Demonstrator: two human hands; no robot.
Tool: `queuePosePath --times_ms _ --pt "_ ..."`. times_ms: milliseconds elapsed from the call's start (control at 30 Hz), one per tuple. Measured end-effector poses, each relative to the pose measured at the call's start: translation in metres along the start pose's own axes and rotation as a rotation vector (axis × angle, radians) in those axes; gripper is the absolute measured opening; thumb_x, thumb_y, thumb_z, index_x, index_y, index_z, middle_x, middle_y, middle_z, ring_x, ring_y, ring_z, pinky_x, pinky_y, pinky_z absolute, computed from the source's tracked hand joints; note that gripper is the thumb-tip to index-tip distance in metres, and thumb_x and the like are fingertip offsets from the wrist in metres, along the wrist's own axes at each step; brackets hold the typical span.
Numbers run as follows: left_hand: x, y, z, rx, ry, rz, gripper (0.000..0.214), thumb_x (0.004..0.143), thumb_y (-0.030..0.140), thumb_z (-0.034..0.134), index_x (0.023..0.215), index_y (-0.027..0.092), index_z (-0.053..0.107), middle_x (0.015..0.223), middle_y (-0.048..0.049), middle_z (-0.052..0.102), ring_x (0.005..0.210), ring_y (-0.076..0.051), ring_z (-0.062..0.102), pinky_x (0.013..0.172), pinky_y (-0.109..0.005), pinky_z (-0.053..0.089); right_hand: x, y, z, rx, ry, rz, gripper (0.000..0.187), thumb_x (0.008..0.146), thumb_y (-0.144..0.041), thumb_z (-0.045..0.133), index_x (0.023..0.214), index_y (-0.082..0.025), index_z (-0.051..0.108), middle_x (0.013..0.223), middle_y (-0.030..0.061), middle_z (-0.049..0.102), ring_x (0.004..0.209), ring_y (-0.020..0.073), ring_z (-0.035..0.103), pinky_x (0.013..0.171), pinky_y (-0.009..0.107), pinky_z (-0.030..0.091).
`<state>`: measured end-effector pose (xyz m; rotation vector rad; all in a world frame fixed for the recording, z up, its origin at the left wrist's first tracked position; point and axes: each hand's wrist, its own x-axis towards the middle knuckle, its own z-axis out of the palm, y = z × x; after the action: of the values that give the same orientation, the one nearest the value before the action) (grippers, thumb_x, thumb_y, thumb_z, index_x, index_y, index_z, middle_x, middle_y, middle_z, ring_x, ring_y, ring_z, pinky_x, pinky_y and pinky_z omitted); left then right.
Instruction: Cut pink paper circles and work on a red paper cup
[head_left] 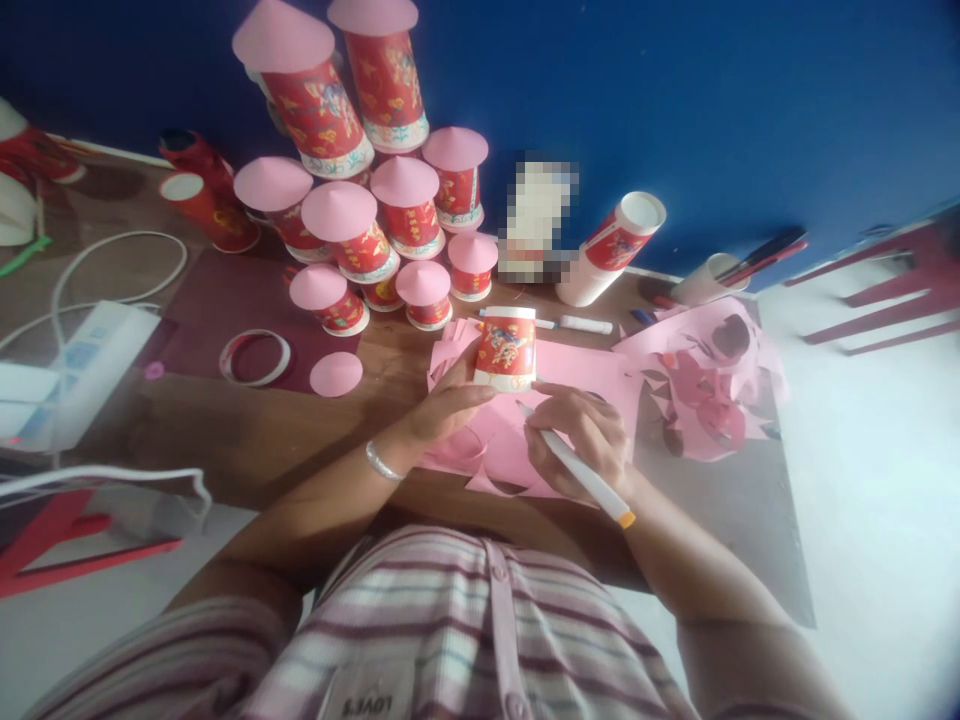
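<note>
My left hand (pixel 452 398) is closed around the left side and bottom of a short paper tube (pixel 507 350), white at both ends with a red printed band. Faint yellow marks show on its lower white rim. In my right hand (pixel 579 435) is a white marker (pixel 589 478) with an orange-yellow end, its tip pointing up toward the tube's bottom edge and looking just apart from it. Pink paper sheets (pixel 600 380) lie beneath both hands. A capped white marker (pixel 585 325) rests just behind the tube.
Several red tubes with pink cone roofs (pixel 340 212) stand at the back left. A taller tube (pixel 613 250) and a pen cup (pixel 709 280) are by the blue wall. Pink scraps (pixel 705 400) lie right; a tape roll (pixel 255 358) and white power strip (pixel 94 375) lie left.
</note>
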<state>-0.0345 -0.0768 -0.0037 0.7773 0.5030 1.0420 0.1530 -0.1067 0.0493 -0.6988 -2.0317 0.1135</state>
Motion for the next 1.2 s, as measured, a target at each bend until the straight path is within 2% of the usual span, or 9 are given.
queuePosePath --times_ms 133,267,333,433,567,733,967,1200 --pt "0.001 0.000 -0.001 0.022 -0.009 0.021 0.065 0.083 0.029 0.082 0.145 0.029 0.060 0.127 -0.0062 0.074 0.129 -0.028 0.065 0.116 -0.047 0.047 -0.001 0.001 -0.002 -0.008 0.001 0.011 0.024 0.086 -0.003 0.064 0.100 -0.022 0.058 0.072 -0.0024 0.069 0.064 0.0154 0.071 0.085 0.038 0.072" --pt "0.004 0.000 -0.006 0.070 -0.024 0.074 0.062 0.084 0.031 0.084 0.141 0.029 0.062 0.138 -0.0071 0.070 0.132 -0.029 0.064 0.116 -0.047 0.048 -0.001 0.002 -0.003 -0.037 0.020 0.039 0.020 0.089 -0.007 0.064 0.100 -0.023 0.058 0.073 -0.0028 0.070 0.063 0.0154 0.071 0.084 0.038 0.072" --pt "0.003 -0.001 -0.008 0.086 -0.037 0.068 0.063 0.082 0.030 0.087 0.140 0.028 0.062 0.137 -0.0077 0.071 0.130 -0.030 0.066 0.114 -0.048 0.050 -0.001 0.002 -0.005 -0.043 0.034 0.038 0.018 0.091 -0.009 0.063 0.101 -0.024 0.058 0.073 -0.0030 0.070 0.061 0.0154 0.070 0.082 0.039 0.072" --pt "0.002 -0.002 -0.011 0.099 -0.070 0.032 0.070 0.078 0.032 0.091 0.140 0.028 0.060 0.131 -0.0091 0.074 0.123 -0.032 0.071 0.108 -0.050 0.054 -0.001 0.001 -0.006 -0.049 0.048 0.043 0.017 0.092 -0.011 0.064 0.102 -0.023 0.059 0.075 -0.0018 0.071 0.066 0.0172 0.073 0.074 0.036 0.070" --pt "0.002 -0.005 -0.015 0.134 -0.050 0.004 0.074 0.071 0.034 0.095 0.136 0.028 0.060 0.126 -0.0087 0.075 0.118 -0.032 0.073 0.102 -0.048 0.057 -0.002 0.000 -0.006 -0.033 0.033 0.069 0.016 0.092 -0.011 0.066 0.101 -0.022 0.061 0.078 0.0004 0.071 0.068 0.0175 0.075 0.060 0.028 0.063" --pt "0.002 -0.007 -0.015 0.136 -0.052 0.003 0.069 0.074 0.037 0.093 0.136 0.030 0.060 0.123 -0.0075 0.075 0.113 -0.032 0.073 0.100 -0.050 0.057 -0.002 0.000 -0.003 0.004 0.013 0.036 0.014 0.093 -0.012 0.066 0.101 -0.023 0.061 0.075 -0.0008 0.070 0.062 0.0160 0.071 0.055 0.028 0.059" --pt "0.000 -0.003 -0.010 0.087 -0.061 0.004 0.071 0.080 0.036 0.089 0.143 0.030 0.058 0.137 -0.0099 0.071 0.130 -0.035 0.066 0.111 -0.053 0.052 -0.002 0.000 -0.003 0.005 -0.004 0.037 0.011 0.095 -0.013 0.065 0.100 -0.023 0.062 0.075 -0.0006 0.071 0.063 0.0157 0.071 0.057 0.028 0.059" --pt "0.001 -0.005 -0.013 0.125 -0.093 0.006 0.074 0.077 0.035 0.092 0.142 0.031 0.057 0.131 -0.0090 0.073 0.120 -0.032 0.071 0.105 -0.052 0.058 -0.001 0.000 -0.003 -0.003 -0.007 0.028 0.014 0.094 -0.011 0.066 0.102 -0.022 0.061 0.076 -0.0003 0.071 0.064 0.0149 0.071 0.058 0.027 0.060"
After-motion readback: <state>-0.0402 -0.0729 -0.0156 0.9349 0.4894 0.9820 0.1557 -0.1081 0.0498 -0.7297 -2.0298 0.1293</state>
